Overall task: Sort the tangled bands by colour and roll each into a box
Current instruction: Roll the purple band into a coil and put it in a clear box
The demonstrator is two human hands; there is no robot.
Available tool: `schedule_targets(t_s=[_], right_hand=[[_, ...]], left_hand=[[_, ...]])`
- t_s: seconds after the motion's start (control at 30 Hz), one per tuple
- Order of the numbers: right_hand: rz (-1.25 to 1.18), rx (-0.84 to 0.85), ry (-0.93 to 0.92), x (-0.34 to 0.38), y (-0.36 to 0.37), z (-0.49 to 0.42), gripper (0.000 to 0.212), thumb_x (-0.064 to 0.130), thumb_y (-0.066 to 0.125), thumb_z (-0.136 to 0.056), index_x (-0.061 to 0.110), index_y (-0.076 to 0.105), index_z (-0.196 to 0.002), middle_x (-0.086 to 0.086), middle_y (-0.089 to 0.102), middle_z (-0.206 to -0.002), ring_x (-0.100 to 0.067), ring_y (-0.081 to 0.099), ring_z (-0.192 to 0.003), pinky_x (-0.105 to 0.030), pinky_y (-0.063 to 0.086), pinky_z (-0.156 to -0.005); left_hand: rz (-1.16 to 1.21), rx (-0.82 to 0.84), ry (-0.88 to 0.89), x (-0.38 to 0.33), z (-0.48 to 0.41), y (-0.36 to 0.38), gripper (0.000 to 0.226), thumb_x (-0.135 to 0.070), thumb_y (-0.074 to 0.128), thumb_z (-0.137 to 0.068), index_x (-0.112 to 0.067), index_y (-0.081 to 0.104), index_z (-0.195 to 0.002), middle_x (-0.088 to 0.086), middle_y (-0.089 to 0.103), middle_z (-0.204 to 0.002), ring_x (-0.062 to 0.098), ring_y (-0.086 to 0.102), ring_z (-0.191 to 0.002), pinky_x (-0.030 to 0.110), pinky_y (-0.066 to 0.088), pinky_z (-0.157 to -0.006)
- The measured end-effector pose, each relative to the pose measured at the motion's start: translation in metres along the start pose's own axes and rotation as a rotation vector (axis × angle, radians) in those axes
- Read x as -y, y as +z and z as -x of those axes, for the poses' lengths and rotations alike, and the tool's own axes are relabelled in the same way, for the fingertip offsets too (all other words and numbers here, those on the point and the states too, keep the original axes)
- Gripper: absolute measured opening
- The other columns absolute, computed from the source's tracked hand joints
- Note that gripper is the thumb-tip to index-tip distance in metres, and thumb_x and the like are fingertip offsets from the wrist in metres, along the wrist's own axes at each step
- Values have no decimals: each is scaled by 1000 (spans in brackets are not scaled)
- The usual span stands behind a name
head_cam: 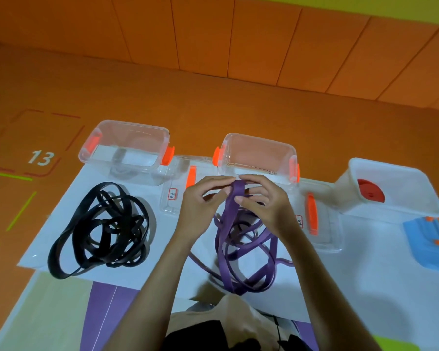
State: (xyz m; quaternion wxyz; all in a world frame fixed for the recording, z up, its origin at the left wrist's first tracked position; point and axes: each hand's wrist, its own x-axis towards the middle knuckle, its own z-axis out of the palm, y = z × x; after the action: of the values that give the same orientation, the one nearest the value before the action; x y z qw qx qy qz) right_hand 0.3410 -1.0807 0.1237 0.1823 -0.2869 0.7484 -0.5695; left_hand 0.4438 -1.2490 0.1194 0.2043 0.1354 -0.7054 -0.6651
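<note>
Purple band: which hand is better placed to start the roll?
Right, probably. The right hand pinches the purple band at its folded top, thumb over it, just before the open middle box. The left hand pinches only the fold's edge.

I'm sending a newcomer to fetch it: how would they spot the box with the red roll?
On the white sheet, three boxes line the far edge. Take the rightmost box. Unlike the two clear boxes with orange clips, it is opaque white, red roll inside.
</note>
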Motion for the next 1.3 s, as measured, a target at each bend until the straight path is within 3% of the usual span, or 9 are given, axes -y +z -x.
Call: schedule_targets(t_s=[0.23,0.4,0.57,0.73,0.8,0.9,1.0,1.1,1.3], right_hand=[[110,-192,-64,9,5,-8,24,25,89,-85,19,74,-102,12,72,-102,-9,70,-96,-15,54,-83],[-58,-232,93,11,18,-5,16,17,87,-87,13,72,-92,1,76,-83,-16,74,-80,-29,61,-78],[-126,-208,120,15,20,-4,21,12,80,-92,20,68,-107,-1,77,-91,-24,78,-85,-38,64,-80],[-89,-223,101,13,11,-6,8,11,80,-92,13,76,-99,9,77,-91,-7,77,-79,-18,60,-69],[-84,-222,143,12,6,-9,8,9,81,-90,14,78,-97,5,80,-90,-13,78,-86,-33,64,-79],[-247,-212,223,14,2,-8,13,2,79,-91,3,76,-104,-9,80,-98,-34,79,-92,-51,63,-90],[-479,-197,263,21,1,-7,37,1,78,-86,-9,65,-119,-8,77,-98,-31,78,-95,-42,64,-90],[-782,-162,392,25,2,-9,35,13,78,-85,4,65,-116,-16,78,-105,-31,76,-100,-45,59,-99],[-771,-74,558,15,7,-11,28,20,69,-100,6,70,-125,-15,76,-123,-26,73,-118,-42,57,-97]], left_hand=[[-29,129,-9,0,3,5,44,-18,73,-97,-31,66,-139,-16,69,-137,13,61,-133,37,47,-113],[-28,-73,-31,2,9,26,50,-20,86,-83,-41,67,-124,-18,74,-118,12,71,-114,29,58,-99],[-135,-147,24,6,9,30,34,-14,83,-89,-32,73,-116,-22,76,-106,6,74,-102,16,57,-87],[-255,-77,72,13,6,25,39,-10,87,-86,-22,78,-122,-14,78,-112,5,73,-104,24,60,-91],[-292,-62,127,14,5,23,40,-6,87,-85,-16,78,-123,-8,77,-115,5,71,-105,28,61,-92],[-345,-73,171,10,5,24,43,-9,87,-85,-16,76,-126,-13,75,-115,-4,68,-104,23,59,-95],[-257,-95,126,1,5,25,39,-17,86,-88,-27,75,-124,-22,76,-114,0,71,-106,18,56,-95],[-278,-157,243,-3,5,28,25,-13,83,-90,-17,79,-114,-13,77,-115,4,72,-107,24,58,-96],[-369,-239,362,-4,9,29,20,-2,81,-90,-8,80,-109,-8,74,-118,7,69,-114,15,50,-100]])
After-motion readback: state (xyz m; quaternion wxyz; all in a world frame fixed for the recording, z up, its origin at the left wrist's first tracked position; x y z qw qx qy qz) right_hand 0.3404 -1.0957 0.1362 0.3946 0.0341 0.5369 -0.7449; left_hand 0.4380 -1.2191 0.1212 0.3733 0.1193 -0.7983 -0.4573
